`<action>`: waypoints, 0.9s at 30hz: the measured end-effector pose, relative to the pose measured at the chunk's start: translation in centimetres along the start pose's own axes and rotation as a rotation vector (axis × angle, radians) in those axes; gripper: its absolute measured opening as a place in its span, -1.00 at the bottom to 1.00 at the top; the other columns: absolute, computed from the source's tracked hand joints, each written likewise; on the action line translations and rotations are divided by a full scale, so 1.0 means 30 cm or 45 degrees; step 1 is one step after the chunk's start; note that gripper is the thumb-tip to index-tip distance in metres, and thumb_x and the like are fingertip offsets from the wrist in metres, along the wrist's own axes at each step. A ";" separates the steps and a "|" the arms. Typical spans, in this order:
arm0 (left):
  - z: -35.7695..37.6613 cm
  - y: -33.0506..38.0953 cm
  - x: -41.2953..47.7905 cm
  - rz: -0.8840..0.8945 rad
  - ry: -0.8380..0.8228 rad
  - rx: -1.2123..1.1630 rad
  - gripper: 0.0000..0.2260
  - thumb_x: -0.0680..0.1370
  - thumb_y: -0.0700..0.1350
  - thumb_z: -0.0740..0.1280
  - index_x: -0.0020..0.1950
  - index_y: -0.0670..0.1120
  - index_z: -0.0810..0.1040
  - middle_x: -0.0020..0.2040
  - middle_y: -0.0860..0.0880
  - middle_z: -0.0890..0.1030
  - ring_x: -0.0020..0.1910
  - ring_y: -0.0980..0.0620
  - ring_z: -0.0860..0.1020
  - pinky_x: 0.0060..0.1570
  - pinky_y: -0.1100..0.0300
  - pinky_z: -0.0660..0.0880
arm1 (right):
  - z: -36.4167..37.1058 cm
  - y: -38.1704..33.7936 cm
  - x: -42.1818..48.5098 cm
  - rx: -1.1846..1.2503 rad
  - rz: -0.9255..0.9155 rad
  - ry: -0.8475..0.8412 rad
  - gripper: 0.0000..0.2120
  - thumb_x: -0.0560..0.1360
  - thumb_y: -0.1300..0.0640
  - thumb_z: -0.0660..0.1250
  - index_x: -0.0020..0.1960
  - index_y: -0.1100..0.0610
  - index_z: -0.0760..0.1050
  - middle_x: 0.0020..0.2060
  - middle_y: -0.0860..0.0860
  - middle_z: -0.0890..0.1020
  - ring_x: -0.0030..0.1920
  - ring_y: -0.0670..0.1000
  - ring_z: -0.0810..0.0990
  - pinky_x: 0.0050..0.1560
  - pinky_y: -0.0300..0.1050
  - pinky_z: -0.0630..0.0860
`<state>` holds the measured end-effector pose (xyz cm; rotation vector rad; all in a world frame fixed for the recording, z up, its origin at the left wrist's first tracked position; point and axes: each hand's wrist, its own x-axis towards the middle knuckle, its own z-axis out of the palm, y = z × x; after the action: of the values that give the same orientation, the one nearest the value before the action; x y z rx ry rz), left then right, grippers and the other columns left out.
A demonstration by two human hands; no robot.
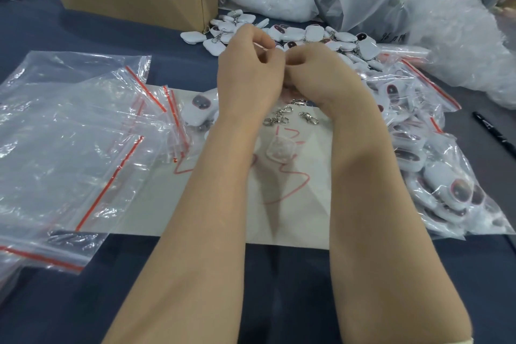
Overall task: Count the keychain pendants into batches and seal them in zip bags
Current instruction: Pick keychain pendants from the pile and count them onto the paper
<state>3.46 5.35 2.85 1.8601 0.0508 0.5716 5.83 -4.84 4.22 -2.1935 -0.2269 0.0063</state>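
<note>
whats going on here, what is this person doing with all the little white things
A person's left hand and right hand meet above a sheet of paper, fingers curled as if working on something small. What it is stays hidden. Loose metal clasps and a pale pendant lie on the paper. Empty zip bags are piled on the left and filled bags on the right. Loose pendants lie beyond the hands, with more in a cardboard box.

Soft, even light from overhead, fairly bright. Glare streaks across the zip bags [69, 131] at left, and faint shadows fall on the paper sheet [293, 218] at centre. Wide-angle bending at the edges, upper corners slightly soft.
</note>
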 end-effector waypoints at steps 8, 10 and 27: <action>-0.010 0.002 0.009 0.054 0.017 0.081 -0.93 0.51 -0.19 0.24 -0.12 -0.04 0.49 -0.32 0.12 0.47 -0.26 0.11 0.46 -0.26 0.33 0.32 | 0.038 0.027 0.009 0.325 0.026 -0.381 -0.78 0.49 0.47 0.16 -0.06 0.34 0.57 -0.22 0.17 0.57 -0.14 0.05 0.52 0.12 0.02 0.54; 0.007 -0.018 0.003 -0.015 -0.008 0.065 -0.91 0.51 -0.20 0.24 -0.12 -0.04 0.50 -0.32 0.13 0.47 -0.25 0.09 0.45 -0.28 0.32 0.32 | 0.052 0.051 0.050 0.157 0.031 0.037 -0.75 0.48 0.38 0.19 -0.02 0.22 0.62 -0.20 0.10 0.62 -0.17 0.00 0.54 0.00 -0.05 0.53; 0.073 -0.085 -0.028 -0.082 -0.148 0.110 -0.91 0.51 -0.22 0.23 -0.11 -0.05 0.49 -0.33 0.10 0.49 -0.31 0.09 0.46 -0.25 0.26 0.33 | 0.120 0.196 0.203 -0.469 0.485 0.492 -0.58 0.51 0.21 0.23 0.37 0.13 0.36 0.44 0.20 0.14 0.41 0.23 0.17 0.39 0.00 0.18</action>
<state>4.21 4.11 -0.29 1.9650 0.0592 0.4214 12.46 -4.32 -2.16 -2.5147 0.4401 -0.2626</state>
